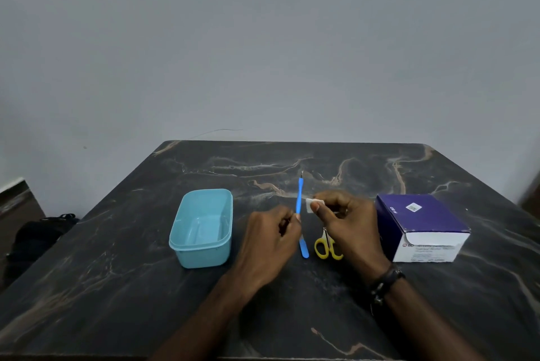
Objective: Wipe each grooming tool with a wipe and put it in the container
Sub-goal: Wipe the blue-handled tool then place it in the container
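Near the middle of the frame, a blue tool (299, 200) is pinched partway along its shaft by the curled fingers (287, 221) of the left hand (268, 240), its metal tip pointing up the frame and its flat end low beside the yellow scissors (327, 246) on the tabletop (117, 287). A small white wipe (312, 205) is pinched between thumb and forefinger of the right hand (350, 226), just right of the shaft. The empty container (201, 227) is seen left of centre, a purple box (420, 226) at right.
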A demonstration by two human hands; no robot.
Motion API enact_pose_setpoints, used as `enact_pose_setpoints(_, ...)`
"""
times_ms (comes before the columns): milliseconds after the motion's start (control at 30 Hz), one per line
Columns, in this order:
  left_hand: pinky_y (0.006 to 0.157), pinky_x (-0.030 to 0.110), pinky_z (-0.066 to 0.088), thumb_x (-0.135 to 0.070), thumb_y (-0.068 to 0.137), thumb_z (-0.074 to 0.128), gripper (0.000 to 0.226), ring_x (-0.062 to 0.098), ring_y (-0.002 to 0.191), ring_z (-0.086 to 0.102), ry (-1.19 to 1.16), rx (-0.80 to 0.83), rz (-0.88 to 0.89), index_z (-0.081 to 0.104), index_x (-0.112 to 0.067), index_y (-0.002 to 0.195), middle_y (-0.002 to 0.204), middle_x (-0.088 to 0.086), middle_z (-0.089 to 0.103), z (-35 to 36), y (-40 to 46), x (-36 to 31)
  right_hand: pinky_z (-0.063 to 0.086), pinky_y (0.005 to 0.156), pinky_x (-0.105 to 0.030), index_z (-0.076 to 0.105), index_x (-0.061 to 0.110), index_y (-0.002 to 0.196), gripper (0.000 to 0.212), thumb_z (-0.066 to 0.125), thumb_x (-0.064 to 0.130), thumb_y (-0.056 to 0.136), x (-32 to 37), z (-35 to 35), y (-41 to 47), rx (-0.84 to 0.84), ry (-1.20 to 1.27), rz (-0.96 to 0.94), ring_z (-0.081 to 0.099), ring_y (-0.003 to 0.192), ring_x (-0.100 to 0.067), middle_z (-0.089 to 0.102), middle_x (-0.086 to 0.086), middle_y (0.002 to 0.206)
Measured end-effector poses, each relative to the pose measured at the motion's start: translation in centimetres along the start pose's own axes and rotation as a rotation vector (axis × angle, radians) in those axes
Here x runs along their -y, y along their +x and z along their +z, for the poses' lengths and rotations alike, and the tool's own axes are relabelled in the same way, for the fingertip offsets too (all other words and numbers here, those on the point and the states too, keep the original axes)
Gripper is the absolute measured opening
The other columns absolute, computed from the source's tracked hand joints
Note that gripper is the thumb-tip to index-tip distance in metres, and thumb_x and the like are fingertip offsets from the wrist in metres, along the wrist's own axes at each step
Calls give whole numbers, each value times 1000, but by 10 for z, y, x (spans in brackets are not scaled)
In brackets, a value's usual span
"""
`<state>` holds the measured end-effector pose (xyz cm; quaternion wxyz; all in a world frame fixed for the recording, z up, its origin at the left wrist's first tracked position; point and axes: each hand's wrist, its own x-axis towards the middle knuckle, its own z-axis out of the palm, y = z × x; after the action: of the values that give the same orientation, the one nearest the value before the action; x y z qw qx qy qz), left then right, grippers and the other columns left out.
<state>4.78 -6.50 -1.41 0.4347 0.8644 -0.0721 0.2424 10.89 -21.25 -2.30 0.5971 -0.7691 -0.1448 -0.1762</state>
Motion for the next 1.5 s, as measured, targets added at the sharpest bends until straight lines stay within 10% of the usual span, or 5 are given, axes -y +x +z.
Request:
enact_pose_setpoints(167,49,10,36,-12,92,60,29,1,47,49,-127,55,32,56,-25,66,53,-7,55,5,-8,3,53,56,-23,71,11,89,10,74,6,81,4,-1,1,-2,244,153,74,72,-16,76,-6,78)
enact_pose_setpoints(733,51,6,37,-4,83,62,28,1,45,49,-94,59,111,56,-21,62,48,-17,43,8,-12,9,57,61,-26,66,5,105,22,54,-4,89,20,-8,1,125,608,245,73,85,-26,76,-12,93)
enact_pose_setpoints(967,50,7,34,-6,82,62,18,3,44,46,-99,44,108,65,-9,65,51,-14,48,8,-12,11,60,64,-30,60,8,112,57,84,21,62,20,-12,4,145,610,203,73,86,-31,75,-17,92)
enact_pose_setpoints(1133,50,7,37,-5,84,61,15,3,46,49,-103,64,113,67,-5,70,53,-12,51,9,-12,12,60,63,-29,59,5,112,29,63,-3,84,20,-13,3,197,517,212,73,85,-31,76,-16,89)
enact_pose_setpoints(1500,51,7,36,-3,83,61,17,4,45,47,-109,60,151,65,-4,67,52,-9,50,11,-12,12,57,64,-22,66,0,107,33,64,20,80,23,-12,1,248,571,311,73,90,-26,75,-19,95)
